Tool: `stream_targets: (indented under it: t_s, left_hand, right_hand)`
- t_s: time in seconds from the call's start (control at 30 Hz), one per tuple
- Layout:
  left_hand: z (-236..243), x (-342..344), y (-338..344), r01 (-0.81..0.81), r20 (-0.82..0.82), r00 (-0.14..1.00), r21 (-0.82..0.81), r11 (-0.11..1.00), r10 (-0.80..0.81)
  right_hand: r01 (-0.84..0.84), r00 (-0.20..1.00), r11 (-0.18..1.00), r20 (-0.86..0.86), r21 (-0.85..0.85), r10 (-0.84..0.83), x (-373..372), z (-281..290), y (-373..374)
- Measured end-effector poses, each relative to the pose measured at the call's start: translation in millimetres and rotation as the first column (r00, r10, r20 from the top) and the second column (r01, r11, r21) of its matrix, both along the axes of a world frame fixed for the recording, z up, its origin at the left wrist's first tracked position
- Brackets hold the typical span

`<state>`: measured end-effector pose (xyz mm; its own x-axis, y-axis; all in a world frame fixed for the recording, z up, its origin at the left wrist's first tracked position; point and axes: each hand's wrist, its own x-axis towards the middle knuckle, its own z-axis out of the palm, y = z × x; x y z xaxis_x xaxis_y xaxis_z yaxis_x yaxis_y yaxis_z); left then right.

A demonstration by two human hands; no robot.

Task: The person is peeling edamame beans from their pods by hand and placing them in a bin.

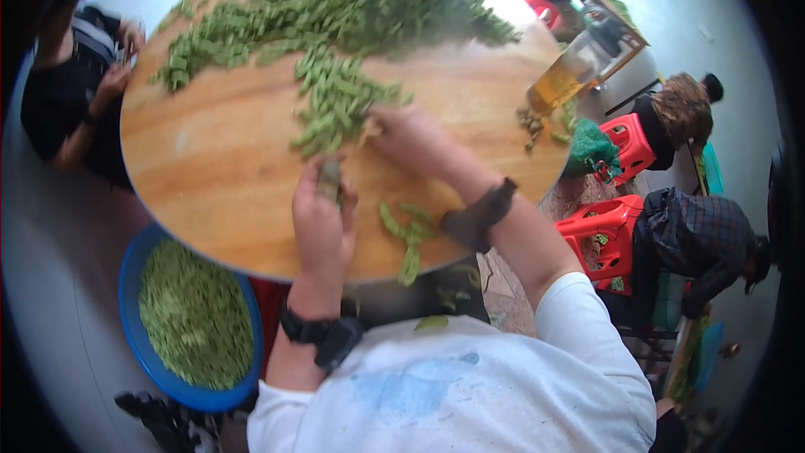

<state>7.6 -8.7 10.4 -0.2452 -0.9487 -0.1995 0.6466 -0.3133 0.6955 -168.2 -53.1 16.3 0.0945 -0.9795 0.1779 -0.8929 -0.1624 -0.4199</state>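
Observation:
A strip of green bean pods runs toward me from the big heap on the round wooden table. My left hand is at the near end of that strip, its thumb and fingers closed around a small greyish-green piece I cannot identify. Just beyond it, my right hand touches the edge of the strip with curled fingers. Motion blurs those fingertips, and what they pinch cannot be made out. Several loose pods lie close to the table's near edge, between my forearms.
A blue tub full of green pods or pieces stands below left. A jug of amber liquid and a green mesh bag are at the right. Red plastic stools and other people surround the table, one standing at left.

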Motion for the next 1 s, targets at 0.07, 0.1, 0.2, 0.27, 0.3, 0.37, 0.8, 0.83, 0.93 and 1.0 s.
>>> stream_targets:
  t_s: [0.07, 0.1, 0.2, 0.27, 0.3, 0.37, 0.8, 0.83, 0.93, 1.0]
  left_hand:
    - [-8, 2, -3, 0.027, -0.001, 1.000, -0.014, 1.000, -0.027]
    - [-8, 5, -2, 0.035, -0.001, 0.999, -0.013, 0.999, -0.035]
    - [-2, 3, 1, 0.023, -0.017, 1.000, -0.007, 1.000, -0.023]
    - [5, 1, 1, 0.024, -0.019, 1.000, -0.017, 1.000, -0.025]
    - [3, 2, 0, 0.021, -0.019, 1.000, -0.032, 0.999, -0.021]
    - [4, -1, 1, 0.085, -0.026, 0.996, -0.051, 0.995, -0.087]
    - [-17, 5, 1, 0.020, -0.048, 0.999, -0.120, 0.993, -0.025]
    - [-16, 5, 1, 0.004, -0.023, 1.000, -0.115, 0.993, -0.007]
    - [-17, 4, 2, -0.004, -0.003, 1.000, -0.127, 0.992, 0.004]
    - [-19, 3, 1, 0.006, 0.021, 1.000, -0.144, 0.990, -0.003]
  right_hand:
    - [-0.041, 0.989, 0.996, -0.142, -0.075, 0.029, 3, -21, -10]
    - [-0.071, 0.979, 0.996, -0.194, -0.058, 0.058, 9, -22, -10]
    - [-0.091, 0.996, 0.994, -0.033, -0.066, 0.088, 13, -4, 6]
    - [-0.139, 0.957, 0.954, 0.212, -0.266, 0.198, 5, -12, 12]
    - [-0.135, 0.822, 0.991, 0.561, 0.018, 0.102, 7, -1, 19]
    - [-0.346, 0.370, 0.856, 0.894, 0.384, -0.252, 8, 13, 37]
    - [-0.373, 0.353, 0.883, 0.924, 0.285, -0.149, 30, 19, 86]
    - [-0.412, 0.351, 0.867, 0.927, 0.280, -0.132, 29, 20, 86]
    - [-0.410, 0.427, 0.866, 0.899, 0.287, -0.096, 30, 24, 85]
    - [-0.360, 0.501, 0.884, 0.861, 0.298, -0.086, 33, 24, 84]
